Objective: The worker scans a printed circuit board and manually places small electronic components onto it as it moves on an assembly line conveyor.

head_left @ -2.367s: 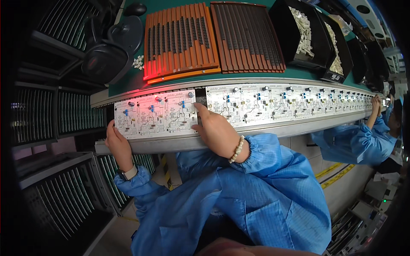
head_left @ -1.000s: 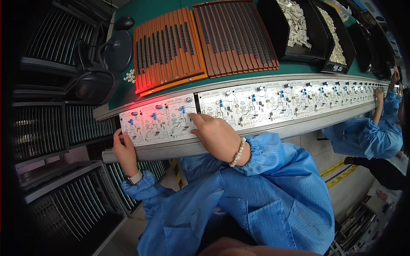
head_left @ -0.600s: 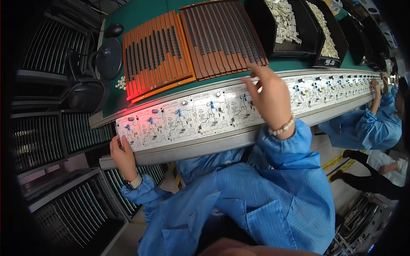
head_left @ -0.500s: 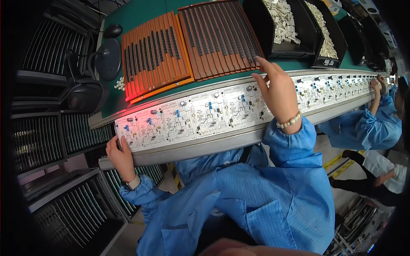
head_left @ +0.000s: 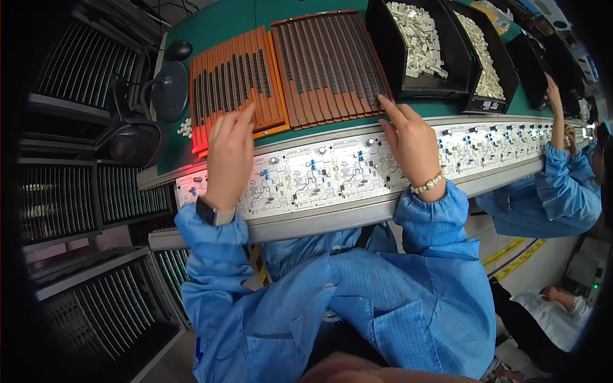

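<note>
A row of white circuit boards [head_left: 306, 172] with blue, black and silver parts runs along a metal rail [head_left: 300, 221]. My left hand [head_left: 231, 150] reaches over the boards, fingers stretched toward the lower part of the left orange rack [head_left: 273, 120]; whether its fingertips touch is unclear. Thumb and index finger apart, my right hand [head_left: 412, 143] has its index fingertip at the lower right corner of the right brown rack [head_left: 310, 105]. Both racks hold columns of small black parts in slots. Nothing shows in either hand.
Black bins [head_left: 440, 86] of small white parts stand right of the racks. A few white pieces [head_left: 184, 127] lie left, near a black mouse [head_left: 178, 50]. Slotted board racks [head_left: 108, 313] stand at the left. A co-worker in blue [head_left: 543, 188] sits farther right.
My left hand has left the boards' left end and moved up and right to the orange rack. The right hand stays near the brown rack's corner. The co-worker has raised an arm.
</note>
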